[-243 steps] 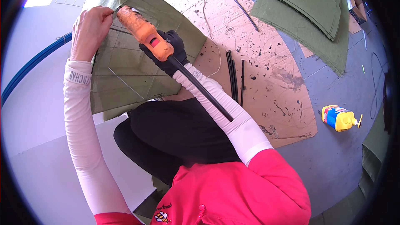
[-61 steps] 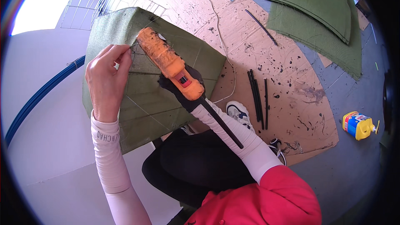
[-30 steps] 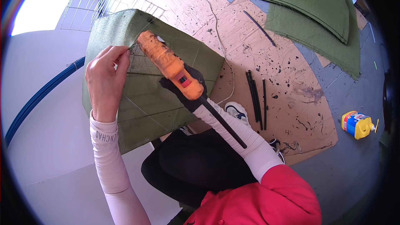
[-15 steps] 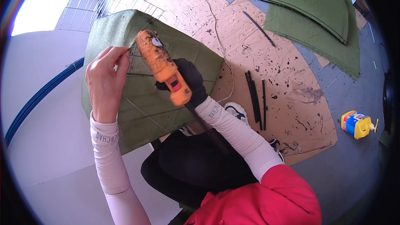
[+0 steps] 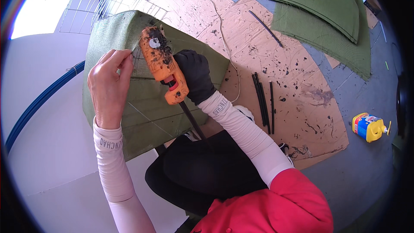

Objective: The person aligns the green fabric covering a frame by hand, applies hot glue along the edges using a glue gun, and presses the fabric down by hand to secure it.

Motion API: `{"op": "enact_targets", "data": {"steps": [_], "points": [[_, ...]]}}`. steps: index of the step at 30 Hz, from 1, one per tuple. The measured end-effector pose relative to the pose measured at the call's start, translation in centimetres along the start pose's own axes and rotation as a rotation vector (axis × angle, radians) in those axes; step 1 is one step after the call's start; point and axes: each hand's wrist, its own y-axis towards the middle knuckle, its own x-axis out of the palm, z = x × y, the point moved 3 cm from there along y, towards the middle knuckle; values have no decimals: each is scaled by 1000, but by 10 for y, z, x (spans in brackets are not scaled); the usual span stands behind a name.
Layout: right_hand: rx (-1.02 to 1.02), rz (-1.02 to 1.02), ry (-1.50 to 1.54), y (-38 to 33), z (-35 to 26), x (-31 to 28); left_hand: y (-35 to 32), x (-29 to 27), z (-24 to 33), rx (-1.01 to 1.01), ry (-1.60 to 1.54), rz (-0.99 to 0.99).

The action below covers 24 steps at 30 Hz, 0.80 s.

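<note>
My right hand [image 5: 195, 77], in a black glove, grips an orange hot glue gun [image 5: 156, 58] smeared with black glue. A long black glue stick [image 5: 192, 120] sticks out of the gun's back end toward my knees. The gun's front lies over a green mesh-covered panel [image 5: 148, 99] in front of me, and its nozzle is hidden. My bare left hand [image 5: 110, 84] is to the left of the gun, over the panel. Its thumb and forefinger are pinched together beside some thin wires; what they hold is too small to make out.
Black glue sticks [image 5: 261, 101] lie on glue-spotted cardboard [image 5: 302, 108] at the right. A white cord [image 5: 221, 26] runs across it. Green mesh sheets [image 5: 308, 0] are stacked at the far right, above a yellow-and-blue bottle [image 5: 368, 127]. A wire rack [image 5: 86, 6] and blue tubing [image 5: 43, 95] are on the left.
My right hand has turned the glue gun and shifted it slightly left, so the glue stick behind it points more steeply down. The left hand keeps its pinch nearly in place.
</note>
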Motion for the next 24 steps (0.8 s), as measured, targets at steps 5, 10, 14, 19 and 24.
{"op": "enact_targets", "data": {"steps": [5,10,14,19,24], "points": [[-1,22,-12,-3,2,1,1,1,1,11,-7,-2],[-33,56,42,0,0,-3,0,-1,0,-5,-11,3],[-44,53,12,0,2,-1,0,1,1,5,-8,6],[-46,42,8,-1,1,0,0,1,0,7,-9,3],[-80,67,30,-3,5,-1,0,2,-1,8,-9,2]]}}
